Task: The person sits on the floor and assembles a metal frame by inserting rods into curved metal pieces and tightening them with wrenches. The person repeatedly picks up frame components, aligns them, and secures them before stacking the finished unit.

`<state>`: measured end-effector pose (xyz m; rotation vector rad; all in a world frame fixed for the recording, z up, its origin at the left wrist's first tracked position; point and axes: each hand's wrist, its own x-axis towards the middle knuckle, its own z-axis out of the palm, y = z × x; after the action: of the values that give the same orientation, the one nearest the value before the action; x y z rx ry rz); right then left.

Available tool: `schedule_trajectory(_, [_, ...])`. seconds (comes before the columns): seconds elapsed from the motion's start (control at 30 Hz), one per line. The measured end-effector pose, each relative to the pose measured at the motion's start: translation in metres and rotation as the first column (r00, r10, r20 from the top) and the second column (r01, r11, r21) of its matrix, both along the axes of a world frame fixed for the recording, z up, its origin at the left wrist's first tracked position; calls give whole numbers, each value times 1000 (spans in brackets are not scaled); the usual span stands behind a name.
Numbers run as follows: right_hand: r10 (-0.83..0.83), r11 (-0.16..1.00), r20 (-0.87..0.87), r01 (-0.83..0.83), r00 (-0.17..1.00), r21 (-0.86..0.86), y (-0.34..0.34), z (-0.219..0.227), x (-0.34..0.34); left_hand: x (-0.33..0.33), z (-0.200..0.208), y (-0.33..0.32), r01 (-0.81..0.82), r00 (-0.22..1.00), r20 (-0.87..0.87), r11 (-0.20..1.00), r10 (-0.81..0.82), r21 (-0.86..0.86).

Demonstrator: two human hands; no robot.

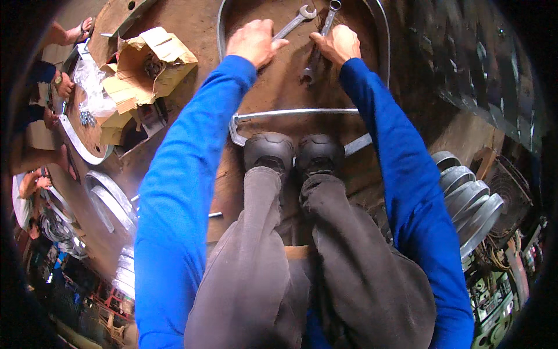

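My left hand [254, 41] is closed around the shaft of a metal spanner [295, 21] whose open jaw points up and to the right. My right hand [338, 43] grips a second spanner [325, 26] that stands almost upright, with its ring end at the top and its lower jaw showing under the hand. Both hands work close together over the far part of a curved grey metal band [302, 111] lying on a brown wooden surface. My two dark shoes [293, 152] stand on that band's near crossbar.
An open cardboard box [148, 64] with a clear plastic bag [93, 87] of small metal parts lies to the left. Curved metal strips [107, 200] lie at lower left, stacked metal rings [471, 200] at right. Other people's arms and a sandalled foot show at the left rim.
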<state>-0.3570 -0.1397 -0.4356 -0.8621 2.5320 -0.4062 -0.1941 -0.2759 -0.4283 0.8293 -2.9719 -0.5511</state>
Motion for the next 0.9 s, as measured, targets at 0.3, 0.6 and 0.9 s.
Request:
schedule_trajectory(0.3, [61, 912, 59, -32, 996, -408, 36, 37, 13, -28, -24, 15, -26, 976, 218, 998, 11, 66])
schedule_trajectory(0.6, [54, 775, 502, 281, 863, -566, 80, 93, 53, 49, 49, 7, -55, 874, -401, 875, 276, 481])
schedule_trajectory(0.9, [376, 688, 547, 170, 748, -705, 72, 99, 122, 198, 73, 22, -256, 544, -354, 551, 761, 794])
